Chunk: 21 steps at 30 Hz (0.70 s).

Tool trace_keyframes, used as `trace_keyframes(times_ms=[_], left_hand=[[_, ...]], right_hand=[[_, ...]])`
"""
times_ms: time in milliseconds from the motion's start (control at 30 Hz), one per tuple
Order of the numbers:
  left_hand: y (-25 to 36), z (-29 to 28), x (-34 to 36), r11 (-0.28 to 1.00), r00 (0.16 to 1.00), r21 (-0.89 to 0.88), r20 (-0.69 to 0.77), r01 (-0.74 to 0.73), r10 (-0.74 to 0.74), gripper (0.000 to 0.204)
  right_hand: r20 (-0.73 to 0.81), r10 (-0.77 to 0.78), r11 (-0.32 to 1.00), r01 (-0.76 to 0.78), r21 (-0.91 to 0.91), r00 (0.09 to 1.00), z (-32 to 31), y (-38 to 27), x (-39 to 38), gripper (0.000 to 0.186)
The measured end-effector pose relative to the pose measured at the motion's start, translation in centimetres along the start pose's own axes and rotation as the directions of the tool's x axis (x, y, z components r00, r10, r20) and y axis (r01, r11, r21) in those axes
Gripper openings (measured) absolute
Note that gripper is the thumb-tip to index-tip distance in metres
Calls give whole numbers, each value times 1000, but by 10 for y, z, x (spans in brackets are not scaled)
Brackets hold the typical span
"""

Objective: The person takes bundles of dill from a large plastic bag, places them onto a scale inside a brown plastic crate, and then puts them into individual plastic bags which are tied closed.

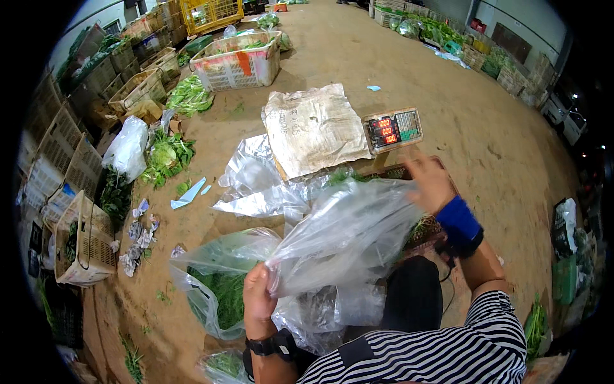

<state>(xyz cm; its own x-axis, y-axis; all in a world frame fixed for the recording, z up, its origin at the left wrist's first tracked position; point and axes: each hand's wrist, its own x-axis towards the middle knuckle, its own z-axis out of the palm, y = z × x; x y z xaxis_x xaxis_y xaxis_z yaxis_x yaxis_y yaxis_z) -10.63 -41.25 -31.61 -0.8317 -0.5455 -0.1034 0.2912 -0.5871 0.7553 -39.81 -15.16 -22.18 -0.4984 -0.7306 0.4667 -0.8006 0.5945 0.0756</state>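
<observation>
A large clear plastic bag [345, 233] stretches between my hands over my lap. My left hand [259, 291] is closed on its gathered lower-left edge. At the bag's upper right end is my right hand [432, 182], blurred by motion, its fingers stretched out and apart; whether it touches the film, I cannot tell. A clear bag of feathery green herbs [224, 294] stands beside my left hand. Under my right arm, a dark reddish crate [419, 237] holds green stalks, partly hidden by the film. More clear bags [320, 313] lie crumpled below the stretched one.
Ahead, a scale with a lit red display [392, 129] stands by a platform covered with a dirty white sack [316, 128]. Loose plastic film [252, 179] lies left of it. Leafy greens [167, 157], crates [83, 240] and a large white basket [236, 64] stand on the left.
</observation>
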Motion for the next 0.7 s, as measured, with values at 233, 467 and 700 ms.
trace_keyframes(times_ms=[233, 467, 700], left_hand=[[10, 26, -22, 846, 917, 526, 373, -85, -140, 50], [15, -9, 9, 878, 882, 473, -380, -72, 277, 22], [26, -22, -30, 962, 975, -157, 48, 222, -217, 31]], right_hand=[[309, -493, 855, 388, 344, 813, -5, -170, 48, 48], [-236, -134, 885, 223, 408, 963, -20, -120, 43, 23], [-38, 171, 985, -170, 25, 984, 0, -27, 48, 23]])
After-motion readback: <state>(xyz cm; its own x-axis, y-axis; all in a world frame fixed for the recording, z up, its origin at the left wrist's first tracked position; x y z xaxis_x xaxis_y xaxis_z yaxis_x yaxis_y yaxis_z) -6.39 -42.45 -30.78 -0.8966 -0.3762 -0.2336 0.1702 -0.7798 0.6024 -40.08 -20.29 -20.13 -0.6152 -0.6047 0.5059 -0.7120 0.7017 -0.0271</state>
